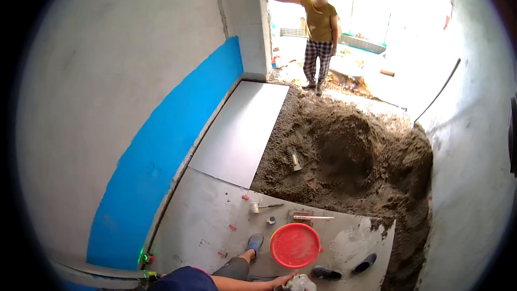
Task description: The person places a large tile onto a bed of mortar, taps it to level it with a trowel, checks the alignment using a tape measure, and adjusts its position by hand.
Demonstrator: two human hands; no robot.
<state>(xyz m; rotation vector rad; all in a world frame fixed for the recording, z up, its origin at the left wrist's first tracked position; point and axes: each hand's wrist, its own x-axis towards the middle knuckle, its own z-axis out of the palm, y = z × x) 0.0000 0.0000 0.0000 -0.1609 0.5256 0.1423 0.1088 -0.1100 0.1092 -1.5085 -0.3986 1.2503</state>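
Note:
My left hand comes in at the lower edge, its forearm stretched to the right from a navy sleeve. Its fingers are closed at a crumpled whitish cloth-like thing, which the picture's edge partly cuts off. My right hand does not show. Just beyond the cloth stands a round red basin on grey floor tiles. Behind it lies a flat trowel-like tool with a pale handle. A mallet with a whitish head and a small round cup-like item are to its left.
Two dark shoes sit right of the basin. Red tile clips mark joints. A large pale tile borders heaped wet sand or mortar with a trowel in it. A person stands at the doorway. A green-lit device is lower left.

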